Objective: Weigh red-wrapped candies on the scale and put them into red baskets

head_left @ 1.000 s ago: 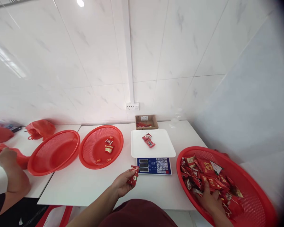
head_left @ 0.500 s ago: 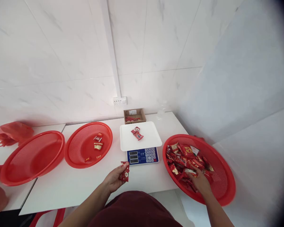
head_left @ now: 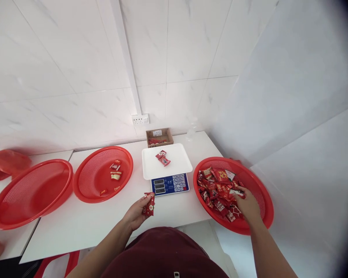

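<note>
Pinched between the fingers of my left hand [head_left: 137, 212] is a red patterned packet [head_left: 149, 204], held over the table's front part. My right hand [head_left: 247, 205] is inside the right red basket [head_left: 268, 222], its fingers closed on a white-and-green packet [head_left: 236, 193] above a heap of red packets [head_left: 217, 189]. Between the hands stands a scale, its blue keypad panel [head_left: 170, 184] facing me. Two small red packets [head_left: 163, 158] lie touching on its white tray [head_left: 179, 158].
The middle red basket [head_left: 88, 177] holds several small packets. Left of it stands another red basket [head_left: 46, 189], with a red plastic bag [head_left: 10, 162] behind. A cardboard box [head_left: 159, 138] with red packets sits behind the scale, near a wall socket [head_left: 140, 119].
The whole view has shifted a little. My right hand has drawn slightly back to the right within the basket, and the white-and-green packet shows more clearly. My left hand still holds its packet.
</note>
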Tool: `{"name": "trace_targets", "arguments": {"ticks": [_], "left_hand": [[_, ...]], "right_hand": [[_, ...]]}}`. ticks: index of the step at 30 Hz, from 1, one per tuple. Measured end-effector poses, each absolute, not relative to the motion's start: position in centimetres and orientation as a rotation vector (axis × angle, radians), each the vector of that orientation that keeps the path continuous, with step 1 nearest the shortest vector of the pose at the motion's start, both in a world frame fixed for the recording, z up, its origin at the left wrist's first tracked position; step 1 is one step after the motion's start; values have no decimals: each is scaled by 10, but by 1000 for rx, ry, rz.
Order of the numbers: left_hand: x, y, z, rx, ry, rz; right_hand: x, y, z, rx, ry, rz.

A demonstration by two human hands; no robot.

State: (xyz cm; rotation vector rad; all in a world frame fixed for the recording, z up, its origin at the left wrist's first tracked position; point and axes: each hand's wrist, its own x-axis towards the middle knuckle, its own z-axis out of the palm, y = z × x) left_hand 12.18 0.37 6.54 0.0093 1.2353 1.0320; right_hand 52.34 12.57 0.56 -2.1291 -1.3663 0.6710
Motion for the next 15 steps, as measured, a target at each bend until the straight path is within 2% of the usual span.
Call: {"name": "trace_targets", "arguments": {"ticks": [4,7,10,15], "left_hand": [[122,-1,66,-25,1245,1027],[122,-2,67,-10,1231,1021],[124,-2,70,4,1214,1020],[124,-4,75,4,1221,1030]], "right_hand": [[505,127,3,-2249,-1714,297],[473,133,-5,-2037,-1948,522],[441,142,-17,-1937,-1951,787],[433,151,-29,-2002,-1793,856]]}}
